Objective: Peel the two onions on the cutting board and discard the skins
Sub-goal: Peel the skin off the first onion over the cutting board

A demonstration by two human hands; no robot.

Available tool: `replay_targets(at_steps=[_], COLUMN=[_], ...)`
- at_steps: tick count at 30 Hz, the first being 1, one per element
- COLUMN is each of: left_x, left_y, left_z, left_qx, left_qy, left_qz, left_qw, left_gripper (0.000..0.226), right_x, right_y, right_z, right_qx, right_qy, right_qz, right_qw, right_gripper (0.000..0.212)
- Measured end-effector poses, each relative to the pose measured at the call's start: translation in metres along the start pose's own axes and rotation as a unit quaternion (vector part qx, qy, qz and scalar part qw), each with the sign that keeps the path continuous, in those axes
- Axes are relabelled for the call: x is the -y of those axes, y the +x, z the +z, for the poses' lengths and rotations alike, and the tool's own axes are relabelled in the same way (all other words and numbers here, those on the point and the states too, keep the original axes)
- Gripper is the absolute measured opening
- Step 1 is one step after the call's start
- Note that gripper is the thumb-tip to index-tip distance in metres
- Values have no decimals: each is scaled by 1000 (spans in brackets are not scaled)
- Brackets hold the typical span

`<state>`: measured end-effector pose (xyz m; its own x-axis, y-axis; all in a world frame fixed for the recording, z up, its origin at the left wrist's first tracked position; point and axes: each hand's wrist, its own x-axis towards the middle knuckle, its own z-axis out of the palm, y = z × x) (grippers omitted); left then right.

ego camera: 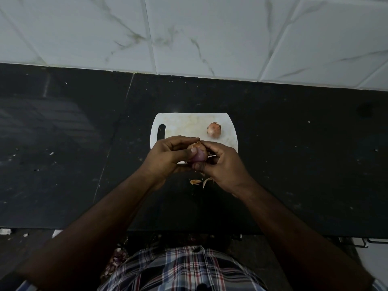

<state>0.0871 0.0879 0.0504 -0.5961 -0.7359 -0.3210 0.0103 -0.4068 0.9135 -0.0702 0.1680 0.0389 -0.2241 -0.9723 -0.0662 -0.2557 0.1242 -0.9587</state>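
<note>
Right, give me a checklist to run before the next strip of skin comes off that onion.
1. Held onion secure in both hands: ok, left hand and right hand both grip it.
2. Purple flesh exposed: ok, near side bare; dry skin remains on top.
3. Second onion settled on the cutting board: ok, unpeeled.
4. Skins discarded: not ok, skin scraps lie on the counter.
5. Bin within reach: cannot tell, none in view.
</note>
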Motion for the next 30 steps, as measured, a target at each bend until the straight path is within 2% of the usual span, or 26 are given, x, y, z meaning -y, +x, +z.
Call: replay_targets(at_steps=[6, 10, 13, 19, 24, 30], left_x=[5, 4, 2, 3, 2, 8], left_y=[0, 0, 2, -2, 1, 0], left_z=[12, 14, 10, 0, 9, 21], left_qx=[-80, -115, -102, -20, -72, -119], left_qy=[7, 43, 33, -28, -15, 11], left_qz=[43, 59, 35, -22, 11, 40], left_qw=[996, 991, 994, 999, 997, 992], left_gripper=[17, 25, 25, 24, 15, 16], right_x=[2, 2, 0, -2, -3, -3], right_y=[-1, -1, -1, 3, 5, 1], right_z=[3, 7, 6, -2, 1, 1], right_qx=[5, 3, 5, 12, 12, 19], right_qy=[-19, -21, -12, -17, -31, -69], right_qz=[-7, 1, 5, 11, 5, -8], right_qw=[1000, 1000, 1000, 1000, 999, 997], right_gripper=[53, 53, 55, 57, 57, 51])
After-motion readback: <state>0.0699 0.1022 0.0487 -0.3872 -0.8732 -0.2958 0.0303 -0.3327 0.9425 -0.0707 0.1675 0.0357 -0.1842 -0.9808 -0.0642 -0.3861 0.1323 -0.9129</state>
